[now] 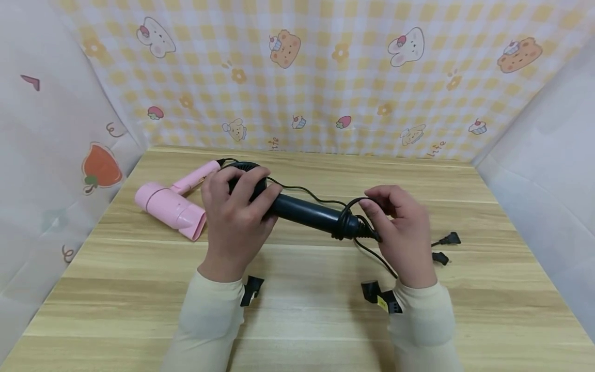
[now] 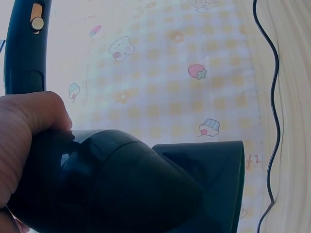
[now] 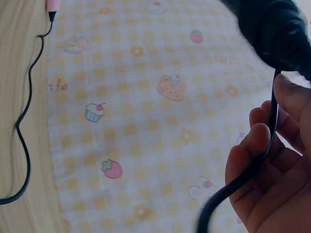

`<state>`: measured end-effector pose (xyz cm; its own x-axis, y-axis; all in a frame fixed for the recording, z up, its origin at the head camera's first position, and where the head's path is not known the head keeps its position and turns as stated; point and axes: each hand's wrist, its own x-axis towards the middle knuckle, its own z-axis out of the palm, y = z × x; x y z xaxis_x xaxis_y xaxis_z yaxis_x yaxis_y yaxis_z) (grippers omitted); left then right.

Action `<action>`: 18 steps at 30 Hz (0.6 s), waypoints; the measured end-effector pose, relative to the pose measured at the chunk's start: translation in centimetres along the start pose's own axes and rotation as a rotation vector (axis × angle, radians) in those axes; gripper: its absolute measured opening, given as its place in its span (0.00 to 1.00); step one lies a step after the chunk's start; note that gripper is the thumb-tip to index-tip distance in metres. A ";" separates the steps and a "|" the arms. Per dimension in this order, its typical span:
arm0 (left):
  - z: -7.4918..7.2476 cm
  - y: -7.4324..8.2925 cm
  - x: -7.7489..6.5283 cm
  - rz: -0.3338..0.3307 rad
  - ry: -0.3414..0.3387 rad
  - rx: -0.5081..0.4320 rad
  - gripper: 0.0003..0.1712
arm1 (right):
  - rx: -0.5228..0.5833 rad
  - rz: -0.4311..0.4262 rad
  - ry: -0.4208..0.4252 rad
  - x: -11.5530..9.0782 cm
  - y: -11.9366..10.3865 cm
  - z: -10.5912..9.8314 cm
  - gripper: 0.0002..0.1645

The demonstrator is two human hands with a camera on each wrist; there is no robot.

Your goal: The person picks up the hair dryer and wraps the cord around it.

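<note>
My left hand (image 1: 237, 217) grips a black hair dryer (image 1: 307, 213) round its barrel, above the table. Its handle slants right and slightly down towards my right hand (image 1: 404, 227). In the left wrist view the wide nozzle (image 2: 214, 184) faces away from the palm, and a switch (image 2: 37, 23) shows on the handle. Thumb and fingers of my right hand pinch the black power cord (image 3: 228, 191), which loops round the handle's tail end (image 3: 277, 34). Part of the barrel is hidden behind my left fingers.
A pink hair dryer (image 1: 160, 206) lies on the wooden table (image 1: 307, 325) at the left, its thin cord (image 1: 297, 187) running right behind the black one. Two black plugs (image 1: 450, 238) lie beyond my right hand. Checked cloth (image 1: 321, 77) hangs along the back edge.
</note>
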<state>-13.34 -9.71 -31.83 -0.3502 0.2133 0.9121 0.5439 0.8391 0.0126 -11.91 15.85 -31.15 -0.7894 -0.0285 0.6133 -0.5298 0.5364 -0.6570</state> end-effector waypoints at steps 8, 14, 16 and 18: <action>-0.1 0.1 0.1 -0.043 0.018 -0.016 0.07 | -0.064 0.021 -0.108 -0.1 0.5 1.0 0.06; -0.3 -0.1 0.0 -0.096 0.009 -0.019 0.08 | -0.083 0.004 -0.192 -0.2 0.2 1.5 0.10; -0.4 -0.2 -0.1 -0.119 0.000 -0.021 0.09 | -0.085 0.013 -0.217 -0.3 0.0 1.6 0.19; -0.5 -0.3 -0.1 -0.137 -0.006 -0.026 0.09 | -0.093 0.016 -0.235 -0.3 -0.2 1.6 0.25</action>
<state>-13.08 -10.22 -31.75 -0.4275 0.1004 0.8984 0.5100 0.8473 0.1480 -12.06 14.42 -31.96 -0.8538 -0.2089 0.4768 -0.4941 0.6135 -0.6160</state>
